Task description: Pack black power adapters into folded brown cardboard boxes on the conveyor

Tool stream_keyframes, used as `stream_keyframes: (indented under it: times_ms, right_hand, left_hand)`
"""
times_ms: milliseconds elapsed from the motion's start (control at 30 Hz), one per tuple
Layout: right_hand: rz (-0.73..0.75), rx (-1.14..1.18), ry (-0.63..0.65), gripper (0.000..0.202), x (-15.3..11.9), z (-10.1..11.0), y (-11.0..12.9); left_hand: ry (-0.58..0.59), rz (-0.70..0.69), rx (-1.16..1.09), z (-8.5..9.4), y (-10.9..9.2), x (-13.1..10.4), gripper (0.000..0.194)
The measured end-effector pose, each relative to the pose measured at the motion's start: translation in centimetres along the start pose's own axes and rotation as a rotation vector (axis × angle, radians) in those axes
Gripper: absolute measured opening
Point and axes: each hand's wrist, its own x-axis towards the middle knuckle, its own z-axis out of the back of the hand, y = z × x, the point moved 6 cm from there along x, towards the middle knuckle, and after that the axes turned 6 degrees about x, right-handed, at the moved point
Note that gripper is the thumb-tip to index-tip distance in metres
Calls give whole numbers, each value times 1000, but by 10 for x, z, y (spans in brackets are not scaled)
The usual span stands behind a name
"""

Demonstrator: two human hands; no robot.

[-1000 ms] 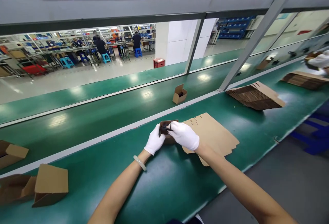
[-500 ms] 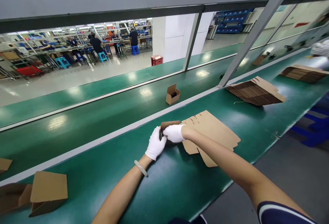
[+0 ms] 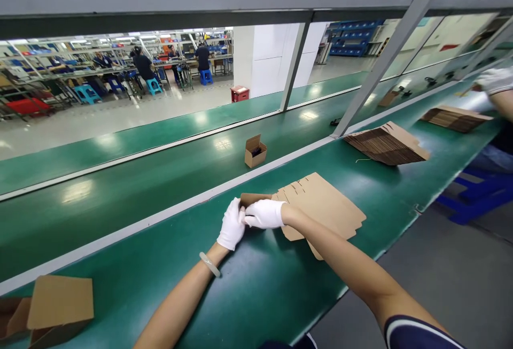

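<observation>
Both my hands wear white gloves and meet at a brown cardboard box (image 3: 256, 198), partly folded up. My left hand (image 3: 231, 225) is closed around its left side. My right hand (image 3: 264, 214) reaches across with its fingers bent in at the same spot, covering most of the box. Just right of it, flat cardboard blanks (image 3: 320, 202) with slotted edges lie on the green work surface (image 3: 256, 290), partly under my right forearm.
An open small box (image 3: 255, 154) with something dark inside stands on the conveyor (image 3: 160, 178) beyond the white rail. Stacked cardboard blanks (image 3: 387, 145) lie to the right. Opened boxes (image 3: 60, 301) sit at lower left. A co-worker's gloved hand (image 3: 496, 79) shows at far right.
The view has shifted slightly. My right fingers have moved closer against my left hand at the box. A co-worker's gloved hand and arm now show at the right edge.
</observation>
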Motion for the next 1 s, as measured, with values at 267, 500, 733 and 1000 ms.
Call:
stream_keyframes:
  times_ms: [267,500,733,1000]
  right_hand:
    - [-836,6,-185,36,-70,37,-122]
    - [-1003,121,-144,37,-85,21,-165]
    - [-873,296,-534,18,-86,42,-135]
    - [-124,831,-1024,16,-63,49,-4]
  left_hand:
    - [-497,143,258,148,68,54,34]
    - [-634,348,400,224,106,65,34]
    - [-767,119,329,190,38,33,35]
    - [13,41,-173,61,-54,21,32]
